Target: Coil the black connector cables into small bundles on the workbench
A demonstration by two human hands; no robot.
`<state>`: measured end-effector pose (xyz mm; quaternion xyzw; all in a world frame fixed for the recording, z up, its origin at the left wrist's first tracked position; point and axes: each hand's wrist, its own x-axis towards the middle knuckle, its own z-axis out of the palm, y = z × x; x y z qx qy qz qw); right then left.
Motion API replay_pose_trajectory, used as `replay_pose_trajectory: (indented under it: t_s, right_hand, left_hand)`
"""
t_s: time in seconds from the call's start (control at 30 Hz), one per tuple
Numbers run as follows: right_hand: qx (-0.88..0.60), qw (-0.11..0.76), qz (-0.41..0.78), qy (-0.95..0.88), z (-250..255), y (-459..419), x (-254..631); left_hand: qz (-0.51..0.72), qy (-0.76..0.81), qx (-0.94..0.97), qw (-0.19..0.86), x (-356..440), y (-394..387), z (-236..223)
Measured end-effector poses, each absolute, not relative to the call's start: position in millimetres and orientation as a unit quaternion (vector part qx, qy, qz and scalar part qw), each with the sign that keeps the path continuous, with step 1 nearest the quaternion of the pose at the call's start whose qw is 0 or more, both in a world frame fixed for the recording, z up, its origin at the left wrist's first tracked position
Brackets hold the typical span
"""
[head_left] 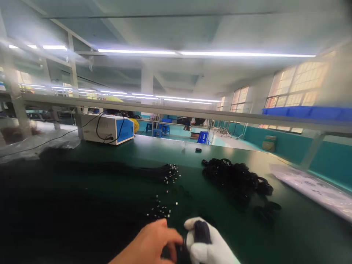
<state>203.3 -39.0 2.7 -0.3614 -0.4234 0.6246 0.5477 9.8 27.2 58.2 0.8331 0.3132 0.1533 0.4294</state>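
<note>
Black cable coil (202, 231) is held in the white-gloved right hand (213, 246) at the near edge of the head view, with the fingers closed around it. The bare left hand (156, 240) is positioned just beside it, fingers curled; whether anything is gripped by them cannot be told. White-tipped cables (162, 169) are laid on the green tabletop (154, 146) to the left. A pile of black coils (236, 178) is located farther right. A white-and-blue machine (108, 128) is placed at far left.
</note>
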Motion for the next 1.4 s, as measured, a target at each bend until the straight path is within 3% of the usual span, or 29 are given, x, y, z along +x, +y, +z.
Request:
replay_pose_trajectory:
  t_s: [0.17,0.27,0.4,0.5,0.6,0.7,0.87,1.07,1.4]
  right_hand:
    - [-0.412,0.474,0.644,-0.437,-10.3,-36.5,187.7]
    - [-0.455,0.496,0.581,-0.458,-22.6,-33.3,179.0]
    - [-0.505,0.533,0.509,-0.449,-33.7,-34.0,173.5]
    - [-0.554,0.516,0.468,-0.455,-31.3,-39.3,174.4]
    - [-0.595,0.479,0.407,-0.5,-18.6,-43.8,175.2]
    - [-0.59,0.494,0.365,-0.524,-1.7,-47.4,173.5]
    - [-0.35,0.552,0.636,-0.41,13.7,-59.1,177.7]
    - [-0.198,0.515,0.719,-0.421,13.5,-62.5,188.7]
    - [-0.224,0.52,0.699,-0.436,3.9,-56.0,186.0]
  left_hand:
    - [0.154,0.275,0.828,0.464,14.4,23.8,59.1]
    - [0.129,0.264,0.833,0.469,20.2,18.9,52.9]
    - [0.105,0.299,0.891,0.325,30.5,8.6,48.6]
    - [0.073,0.316,0.911,0.256,33.7,15.3,49.3]
    - [0.025,0.296,0.883,0.364,30.2,32.6,49.9]
    - [0.054,0.295,0.85,0.433,26.8,39.9,44.1]
    - [0.054,0.347,0.823,0.445,24.1,20.4,29.4]
    - [0.198,0.315,0.61,0.7,20.2,11.0,50.8]
    - [0.321,0.308,0.587,0.677,38.7,6.2,50.8]
